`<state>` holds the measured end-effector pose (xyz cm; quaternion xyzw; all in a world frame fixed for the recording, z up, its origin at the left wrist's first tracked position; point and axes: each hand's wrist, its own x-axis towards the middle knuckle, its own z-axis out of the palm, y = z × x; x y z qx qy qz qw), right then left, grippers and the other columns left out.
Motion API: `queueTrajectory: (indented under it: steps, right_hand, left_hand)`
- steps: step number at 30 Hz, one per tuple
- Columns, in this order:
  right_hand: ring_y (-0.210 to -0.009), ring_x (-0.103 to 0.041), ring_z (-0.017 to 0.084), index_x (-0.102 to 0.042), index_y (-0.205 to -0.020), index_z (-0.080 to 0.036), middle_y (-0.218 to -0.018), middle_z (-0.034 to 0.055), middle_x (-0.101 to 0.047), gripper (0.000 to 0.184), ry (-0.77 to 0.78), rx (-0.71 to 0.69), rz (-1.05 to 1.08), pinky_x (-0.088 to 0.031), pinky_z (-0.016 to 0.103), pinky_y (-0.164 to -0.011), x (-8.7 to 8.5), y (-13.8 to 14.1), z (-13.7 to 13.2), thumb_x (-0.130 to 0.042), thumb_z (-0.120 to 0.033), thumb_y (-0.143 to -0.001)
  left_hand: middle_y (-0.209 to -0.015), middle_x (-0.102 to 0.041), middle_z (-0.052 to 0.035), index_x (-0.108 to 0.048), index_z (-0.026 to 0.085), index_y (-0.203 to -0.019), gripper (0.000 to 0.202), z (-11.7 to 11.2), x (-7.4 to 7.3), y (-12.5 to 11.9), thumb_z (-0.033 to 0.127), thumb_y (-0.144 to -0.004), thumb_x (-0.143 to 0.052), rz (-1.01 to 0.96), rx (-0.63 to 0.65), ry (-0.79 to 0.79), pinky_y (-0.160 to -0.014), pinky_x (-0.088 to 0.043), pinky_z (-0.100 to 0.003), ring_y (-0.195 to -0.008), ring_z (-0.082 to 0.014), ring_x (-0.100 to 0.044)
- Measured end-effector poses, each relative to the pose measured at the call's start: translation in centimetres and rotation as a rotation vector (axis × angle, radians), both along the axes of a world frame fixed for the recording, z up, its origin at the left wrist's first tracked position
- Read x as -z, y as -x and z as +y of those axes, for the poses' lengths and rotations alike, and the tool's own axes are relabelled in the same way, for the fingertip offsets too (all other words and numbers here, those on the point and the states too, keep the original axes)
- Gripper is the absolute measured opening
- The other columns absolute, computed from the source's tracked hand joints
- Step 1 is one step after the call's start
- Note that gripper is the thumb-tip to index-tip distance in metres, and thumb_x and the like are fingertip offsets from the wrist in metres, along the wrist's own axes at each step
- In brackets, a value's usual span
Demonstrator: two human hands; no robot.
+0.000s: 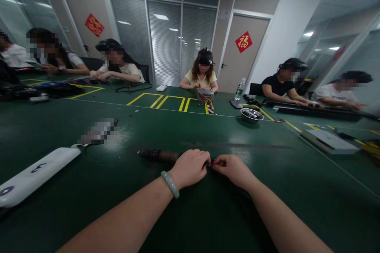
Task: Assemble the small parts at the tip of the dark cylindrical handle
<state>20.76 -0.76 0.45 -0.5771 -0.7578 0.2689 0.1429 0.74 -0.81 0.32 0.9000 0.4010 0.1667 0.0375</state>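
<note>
Gripping the dark cylindrical tool [162, 156] with the left hand [190, 167], curling the fingers over its right part and leaving its narrow metal tip [139, 153] free, pointing to the left. Wearing a pale green bangle [170, 184] on the left wrist. Pinching a small part [210, 164] between the thumb and fingers of the right hand [230, 169], just beside the left fingertips; not being able to tell what exactly, because of seeing very little of it between the hands. Having the tool at the near middle of the green table [190, 130], in front of both arms. Having on the left, well apart from the hands, a long white case [41, 172] with a dark mark on it. Seeing across the table a person in a yellow shirt [189, 78] behind a grey box [205, 93] with coloured wires, and, more to the right, a metal bowl [251, 119].
</note>
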Motion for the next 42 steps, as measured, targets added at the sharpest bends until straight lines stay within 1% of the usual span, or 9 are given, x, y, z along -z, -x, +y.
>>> queueTrajectory:
  steps: [6,11,16,21,27,33,38,42]
  right_hand:
    - [-0.064,-0.058,0.013,-0.072,-0.085,-0.022,-0.073,-0.0003,-0.069,0.021,0.015,0.015,0.041,-0.035,0.022,-0.055,0.23,-0.02,0.02,-0.06,-0.038,-0.079]
    - [-0.062,-0.057,0.013,-0.072,-0.084,-0.022,-0.073,0.0006,-0.069,0.023,0.013,0.04,0.028,-0.033,0.023,-0.054,0.31,0.14,-0.03,-0.058,-0.039,-0.081]
    - [-0.061,-0.057,0.012,-0.072,-0.085,-0.022,-0.073,0.0,-0.069,0.022,-0.002,0.057,0.035,-0.033,0.022,-0.053,0.13,0.42,-0.26,-0.058,-0.038,-0.081]
    - [-0.062,-0.058,0.012,-0.072,-0.085,-0.021,-0.075,0.0011,-0.07,0.022,-0.014,0.071,0.033,-0.033,0.022,-0.054,-0.02,0.61,-0.34,-0.057,-0.037,-0.082]
    - [-0.06,-0.057,0.012,-0.072,-0.085,-0.022,-0.071,0.0003,-0.069,0.022,-0.005,0.072,0.037,-0.033,0.022,-0.053,0.22,0.52,-0.18,-0.058,-0.037,-0.081]
    - [-0.061,-0.057,0.012,-0.072,-0.084,-0.022,-0.072,0.0,-0.069,0.021,-0.006,0.061,0.049,-0.033,0.022,-0.053,0.27,0.37,-0.24,-0.058,-0.038,-0.081]
    - [-0.06,-0.057,0.012,-0.072,-0.083,-0.024,-0.071,-0.0017,-0.068,0.019,-0.01,0.049,0.045,-0.033,0.022,-0.052,0.13,0.35,-0.21,-0.059,-0.037,-0.081]
    - [-0.06,-0.058,0.012,-0.071,-0.083,-0.024,-0.071,-0.0016,-0.068,0.019,-0.002,0.054,0.05,-0.033,0.022,-0.052,0.16,0.34,-0.19,-0.059,-0.037,-0.081]
  left_hand:
    - [-0.091,-0.061,-0.0031,-0.055,0.02,-0.096,0.013,-0.07,-0.06,0.04,0.021,-0.084,-0.052,-0.014,-0.003,0.002,-0.078,-0.042,-0.033,-0.09,-0.0201,-0.057]
    - [-0.09,-0.061,-0.0022,-0.055,0.021,-0.096,0.013,-0.04,-0.02,0.05,0.022,-0.083,-0.053,-0.022,-0.005,-0.002,-0.077,-0.042,-0.032,-0.089,-0.0195,-0.056]
    - [-0.09,-0.06,-0.0025,-0.054,0.021,-0.095,0.012,0.03,0.04,0.01,0.023,-0.084,-0.052,-0.004,-0.011,0.006,-0.076,-0.042,-0.032,-0.087,-0.0193,-0.056]
    - [-0.09,-0.06,-0.0025,-0.054,0.021,-0.095,0.011,0.0,-0.03,-0.08,0.022,-0.083,-0.052,0.034,-0.022,-0.013,-0.078,-0.042,-0.033,-0.089,-0.02,-0.056]
    - [-0.091,-0.06,-0.0023,-0.054,0.021,-0.094,0.011,-0.09,-0.16,-0.09,0.022,-0.084,-0.052,0.026,-0.019,-0.006,-0.076,-0.042,-0.032,-0.089,-0.0196,-0.056]
    - [-0.093,-0.06,-0.0026,-0.052,0.021,-0.104,0.023,0.02,0.23,-0.01,0.022,-0.081,-0.055,-0.023,-0.037,-0.012,-0.076,-0.042,-0.033,-0.087,-0.0197,-0.056]
    - [-0.089,-0.06,-0.0017,-0.054,0.021,-0.095,0.012,0.13,0.32,-0.03,0.021,-0.082,-0.053,-0.016,-0.004,-0.009,-0.076,-0.041,-0.033,-0.087,-0.0194,-0.056]
    - [-0.089,-0.06,-0.0013,-0.054,0.021,-0.094,0.011,0.08,0.09,-0.02,0.021,-0.083,-0.053,-0.008,-0.004,-0.006,-0.076,-0.042,-0.032,-0.087,-0.019,-0.056]
